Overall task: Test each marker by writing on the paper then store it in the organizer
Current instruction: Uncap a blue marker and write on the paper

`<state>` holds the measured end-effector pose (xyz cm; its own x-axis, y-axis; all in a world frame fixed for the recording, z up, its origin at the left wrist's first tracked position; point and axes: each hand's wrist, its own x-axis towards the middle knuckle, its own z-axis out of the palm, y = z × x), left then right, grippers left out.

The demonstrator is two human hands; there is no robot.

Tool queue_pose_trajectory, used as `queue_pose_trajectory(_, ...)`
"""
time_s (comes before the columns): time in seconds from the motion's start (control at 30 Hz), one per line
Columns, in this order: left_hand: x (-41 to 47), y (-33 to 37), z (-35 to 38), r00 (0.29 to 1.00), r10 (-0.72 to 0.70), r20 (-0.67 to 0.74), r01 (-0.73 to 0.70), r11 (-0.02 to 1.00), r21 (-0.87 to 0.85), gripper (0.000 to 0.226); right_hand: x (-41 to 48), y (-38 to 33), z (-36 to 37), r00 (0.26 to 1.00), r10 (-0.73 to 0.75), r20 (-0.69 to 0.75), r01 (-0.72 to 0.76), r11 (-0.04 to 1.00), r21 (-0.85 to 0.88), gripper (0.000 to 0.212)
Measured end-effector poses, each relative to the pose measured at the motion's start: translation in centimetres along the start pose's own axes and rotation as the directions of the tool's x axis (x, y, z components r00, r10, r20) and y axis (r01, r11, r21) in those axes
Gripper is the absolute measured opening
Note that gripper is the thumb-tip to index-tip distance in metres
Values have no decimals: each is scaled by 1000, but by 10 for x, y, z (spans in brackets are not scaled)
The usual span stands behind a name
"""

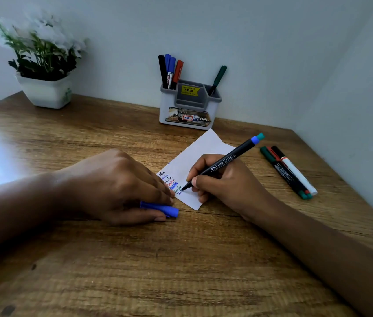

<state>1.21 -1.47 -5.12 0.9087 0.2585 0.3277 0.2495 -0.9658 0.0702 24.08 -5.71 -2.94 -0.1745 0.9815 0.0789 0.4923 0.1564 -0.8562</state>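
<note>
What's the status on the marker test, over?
Right hand writing on paper with blue-ended marker. Left hand steadies paper, holds blue cap. Three markers untested; organizer path clear.

Blue cap half under fingers

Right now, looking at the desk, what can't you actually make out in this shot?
- Handwritten coloured words on the white paper: head view, too small, partly under the left hand.
- Blue pen cap: mostly covered by that hand.
- Black Faber-Castell pen tip: the right hand crowds it.
- Grey desk organizer: compartment insides hidden by its walls.
- White flowers: blurred.
</note>
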Motion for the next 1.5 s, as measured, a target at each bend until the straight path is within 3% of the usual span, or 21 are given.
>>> queue_pose_trajectory(0.3,5,0,-9,994,102,-49,-105,993,-61,28,0,2,1,1000,5,-27,-5,1000,23,5)
queue_pose_trajectory(1.3,7,2,-12,992,118,-44,-121,989,-80,28,3,4,3,998,30,-64,-25,997,79,6)
queue_pose_trajectory(1.4,7,1,-11,992,116,-51,-119,990,-75,28,4,2,2,994,93,-65,-79,978,194,10)
queue_pose_trajectory(1.5,6,1,-9,993,80,-82,-88,991,-97,27,4,0,-5,984,167,-56,-116,853,508,19)
